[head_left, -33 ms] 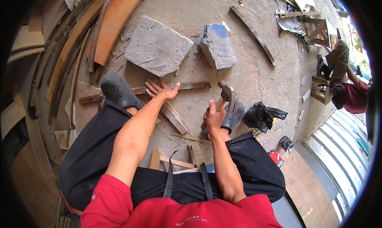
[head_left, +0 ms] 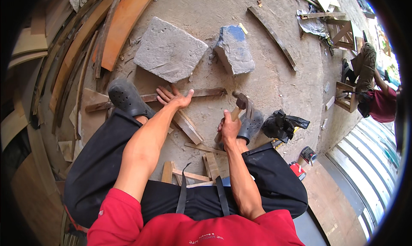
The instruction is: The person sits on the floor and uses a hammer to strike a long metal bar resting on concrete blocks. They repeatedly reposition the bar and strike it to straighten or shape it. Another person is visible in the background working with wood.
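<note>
A claw hammer is gripped by its wooden handle in my right hand, with the metal head raised beside my right shoe. The fingers of my right hand wrap round the handle. My left hand is spread with its fingers apart, resting on a long dark wooden strip that lies across the floor. From beneath that hand a shorter, paler wooden piece slants toward me. The hammer head is just past the right end of the dark strip. My left palm hides the place where the two wooden pieces meet.
Beyond my hands sit a big concrete block and a smaller blue-stained block. Curved boards are piled at the left. A black plastic bag and a can stand right. Another person sits at far right.
The hammer head has tipped slightly left in my right hand. My left hand and the wooden pieces have stayed where they were.
</note>
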`<move>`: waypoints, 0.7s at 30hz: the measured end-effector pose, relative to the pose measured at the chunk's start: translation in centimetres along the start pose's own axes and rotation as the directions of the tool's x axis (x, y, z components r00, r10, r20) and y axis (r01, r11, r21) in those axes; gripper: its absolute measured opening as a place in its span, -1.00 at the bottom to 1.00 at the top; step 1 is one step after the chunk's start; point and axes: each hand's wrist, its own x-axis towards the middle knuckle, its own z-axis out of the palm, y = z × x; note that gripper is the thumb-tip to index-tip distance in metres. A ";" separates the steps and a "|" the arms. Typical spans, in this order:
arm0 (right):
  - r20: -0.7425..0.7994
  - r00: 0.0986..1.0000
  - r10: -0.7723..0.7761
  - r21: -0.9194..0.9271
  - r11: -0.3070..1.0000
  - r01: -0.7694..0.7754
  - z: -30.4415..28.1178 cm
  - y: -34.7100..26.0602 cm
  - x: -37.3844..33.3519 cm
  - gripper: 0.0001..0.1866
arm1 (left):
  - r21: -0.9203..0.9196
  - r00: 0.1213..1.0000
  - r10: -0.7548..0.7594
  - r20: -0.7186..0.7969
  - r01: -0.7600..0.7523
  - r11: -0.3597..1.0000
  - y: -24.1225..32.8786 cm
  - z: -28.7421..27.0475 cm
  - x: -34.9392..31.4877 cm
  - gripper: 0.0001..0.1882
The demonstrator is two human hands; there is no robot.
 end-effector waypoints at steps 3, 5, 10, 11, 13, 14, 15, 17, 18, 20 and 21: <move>0.029 0.946 0.322 0.112 0.940 -0.323 -0.1 1.8 0.5 -0.69 | 0.016 1.000 -0.004 0.000 0.004 1.000 -0.1 0.2 0.2 0.23; 0.029 0.936 0.352 0.178 0.919 -0.351 -0.1 2.4 0.3 -0.69 | 0.014 1.000 -0.002 -0.017 0.002 1.000 -0.3 0.2 0.3 0.23; 0.077 0.928 0.364 0.294 0.881 -0.370 0.1 3.0 0.4 -0.71 | 0.005 1.000 -0.001 -0.021 0.001 1.000 -0.2 0.2 0.1 0.23; 0.106 0.908 0.404 0.305 0.856 -0.417 0.4 2.9 0.6 -0.71 | 0.008 1.000 -0.002 -0.017 0.002 1.000 -0.2 0.2 0.2 0.23; 0.193 0.863 0.467 0.253 0.826 -0.504 0.9 2.9 0.7 -0.71 | 0.013 1.000 -0.003 -0.009 0.004 1.000 -0.2 0.1 0.3 0.23; 0.248 0.834 0.492 0.189 0.820 -0.540 1.3 3.0 0.5 -0.71 | 0.011 1.000 -0.002 -0.008 0.002 1.000 -0.2 0.2 0.2 0.23; 0.267 0.839 0.475 0.195 0.825 -0.530 1.4 3.2 0.1 -0.70 | 0.009 1.000 -0.001 -0.008 0.001 1.000 -0.2 0.3 0.2 0.23; 0.247 0.851 0.464 0.294 0.801 -0.522 1.9 3.7 -0.9 -0.70 | 0.008 1.000 -0.005 -0.002 0.005 1.000 -0.4 0.2 0.2 0.23; 0.236 0.856 0.459 0.343 0.785 -0.515 2.2 3.8 -1.2 -0.69 | 0.009 1.000 -0.006 0.003 0.006 1.000 -0.3 0.1 0.3 0.22; 0.194 0.873 0.448 0.458 0.746 -0.484 2.3 4.4 -1.0 -0.70 | 0.006 1.000 -0.008 0.006 0.008 1.000 -0.1 0.1 0.1 0.22; 0.174 0.877 0.448 0.515 0.718 -0.469 2.3 4.6 -0.8 -0.70 | 0.004 1.000 -0.012 0.003 0.012 1.000 -0.1 0.1 -0.1 0.22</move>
